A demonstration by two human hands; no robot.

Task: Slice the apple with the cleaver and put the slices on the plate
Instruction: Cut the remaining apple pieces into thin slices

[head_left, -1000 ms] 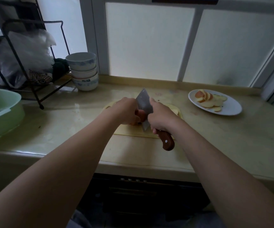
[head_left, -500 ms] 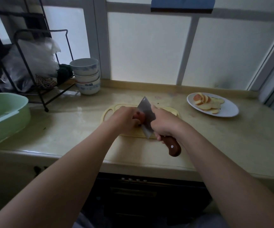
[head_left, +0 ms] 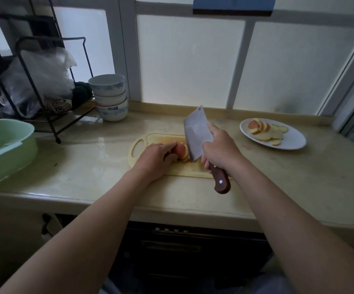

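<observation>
Holding the apple, the left hand half hides it; the right hand grips the cleaver handle.

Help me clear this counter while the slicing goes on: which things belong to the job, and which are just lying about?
In the job: apple held by the left hand, cleaver in the right hand, board, plate, slices on it.
Lying about: bowls, basin, rack, bag.
</observation>
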